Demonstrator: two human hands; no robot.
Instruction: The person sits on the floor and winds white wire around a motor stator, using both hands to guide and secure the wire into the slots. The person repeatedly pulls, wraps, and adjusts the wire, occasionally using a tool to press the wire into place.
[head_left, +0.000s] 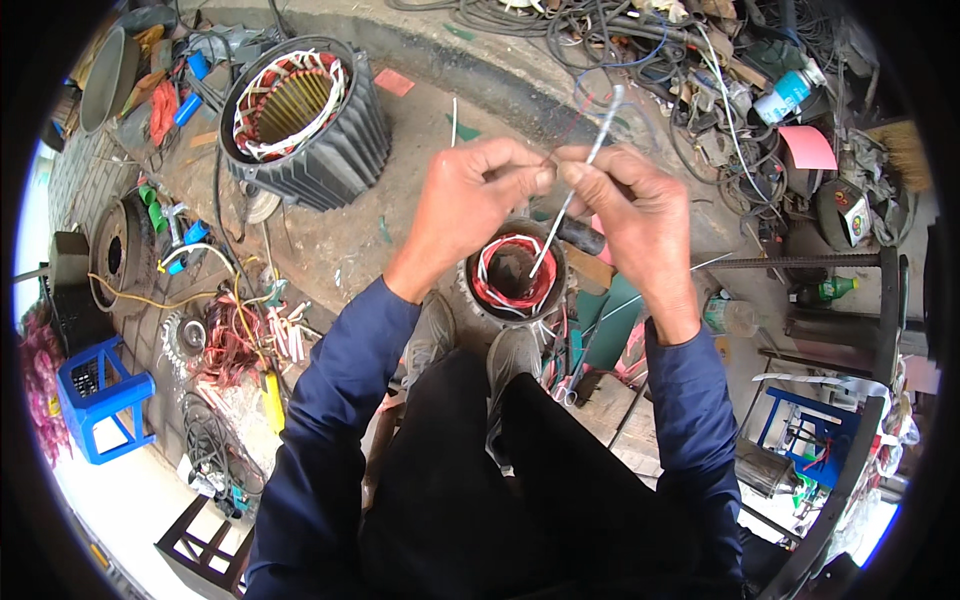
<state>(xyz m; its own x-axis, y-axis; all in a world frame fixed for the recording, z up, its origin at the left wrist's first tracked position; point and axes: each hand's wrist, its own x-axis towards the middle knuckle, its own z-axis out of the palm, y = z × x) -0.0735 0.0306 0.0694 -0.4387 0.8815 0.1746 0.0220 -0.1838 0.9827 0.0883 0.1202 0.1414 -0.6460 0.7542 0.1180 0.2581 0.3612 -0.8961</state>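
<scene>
Dull metal small stator [484,308], matt ribbed metal motor housing [345,160], smooth blue plastic stool [112,392], navy cloth sleeves [345,385]

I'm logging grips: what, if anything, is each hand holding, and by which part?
The right hand holds a thin, white, cord-like strand near its middle, between thumb and fingers. Left hand: fingertips pinched; whether on anything cannot be told.

From where I'm standing, bare floor [415,118] leaves a hand room to pass between the big ribbed housing [345,165] and the left hand [468,195]. Over the small wound stator [499,292], the slanting white tube [561,212] crosses the opening; shoes [430,338] crowd its near side, a dark handle [582,235] its right.
</scene>
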